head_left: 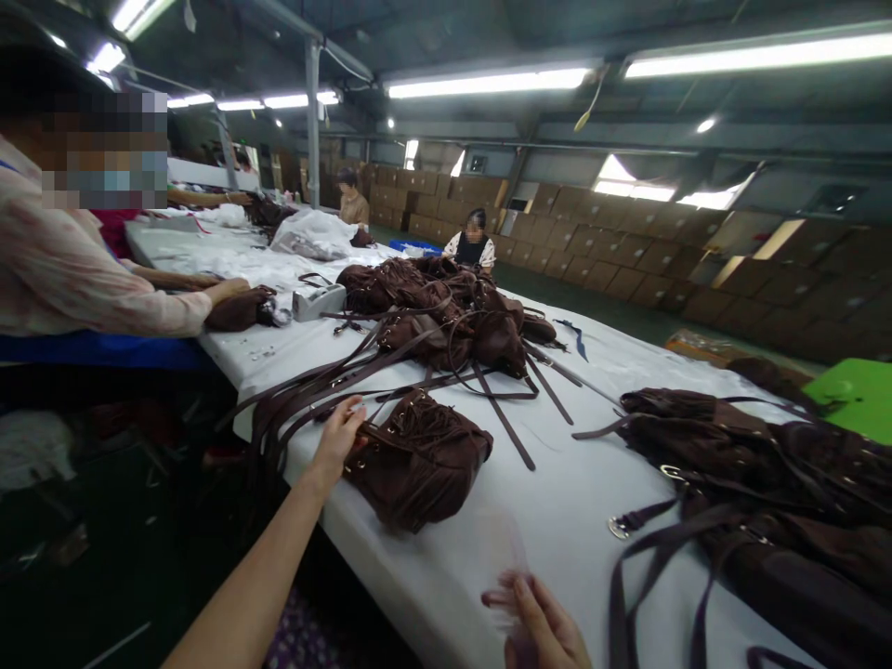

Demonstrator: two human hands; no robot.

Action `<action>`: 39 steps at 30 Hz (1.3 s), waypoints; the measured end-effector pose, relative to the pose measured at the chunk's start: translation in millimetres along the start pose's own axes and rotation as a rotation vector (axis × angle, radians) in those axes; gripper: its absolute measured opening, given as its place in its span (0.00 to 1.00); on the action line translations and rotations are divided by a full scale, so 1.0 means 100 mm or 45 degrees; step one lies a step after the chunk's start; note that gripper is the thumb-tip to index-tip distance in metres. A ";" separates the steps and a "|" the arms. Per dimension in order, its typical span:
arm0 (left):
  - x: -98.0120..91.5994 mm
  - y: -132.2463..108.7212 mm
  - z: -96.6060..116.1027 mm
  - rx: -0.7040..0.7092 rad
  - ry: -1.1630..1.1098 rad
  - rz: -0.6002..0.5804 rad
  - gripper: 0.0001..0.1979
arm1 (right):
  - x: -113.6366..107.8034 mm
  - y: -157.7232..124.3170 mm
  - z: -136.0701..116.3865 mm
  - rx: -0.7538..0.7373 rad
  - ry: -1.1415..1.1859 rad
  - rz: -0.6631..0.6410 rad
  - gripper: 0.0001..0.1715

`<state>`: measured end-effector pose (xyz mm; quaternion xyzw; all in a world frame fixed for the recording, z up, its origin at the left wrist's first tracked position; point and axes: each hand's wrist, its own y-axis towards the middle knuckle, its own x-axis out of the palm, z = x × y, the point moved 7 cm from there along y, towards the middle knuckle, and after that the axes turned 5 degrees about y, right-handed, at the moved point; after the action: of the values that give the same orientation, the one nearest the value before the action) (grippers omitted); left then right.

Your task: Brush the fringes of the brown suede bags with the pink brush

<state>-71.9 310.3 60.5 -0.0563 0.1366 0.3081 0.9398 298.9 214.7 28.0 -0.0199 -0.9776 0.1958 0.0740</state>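
My left hand is closed on the upper edge of a dark brown handbag with fringe and small metal fittings. The bag rests near the table's edge, its lower part slightly blurred. My right hand is over the white table at the bottom of the view, apart from the bag. Its fingers look partly spread and are smeared by motion; I see nothing held in them. Long brown straps hang over the table edge beside my left hand.
Beyond lies a heap of brown bags; more bags with buckled straps cover the right side. A co-worker at the left handles a brown item. Stacked cartons line the far wall. A green panel stands at right.
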 end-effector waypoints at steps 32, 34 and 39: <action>0.99 -1.32 -0.18 0.879 1.146 -0.769 0.32 | 0.65 0.39 -0.97 -0.601 -1.144 -0.195 0.33; 0.97 -1.34 -0.21 0.872 1.096 -0.764 0.34 | 0.88 0.37 -1.11 -0.748 -1.412 -0.241 0.32; 0.86 -1.40 -0.25 0.846 0.764 -0.656 0.33 | 1.37 0.26 -1.16 -0.898 -1.928 -0.412 0.39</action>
<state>71.8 241.6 14.7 0.1275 0.4722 -0.0229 0.8719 181.4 292.4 142.5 0.2346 -0.7580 -0.1726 -0.5837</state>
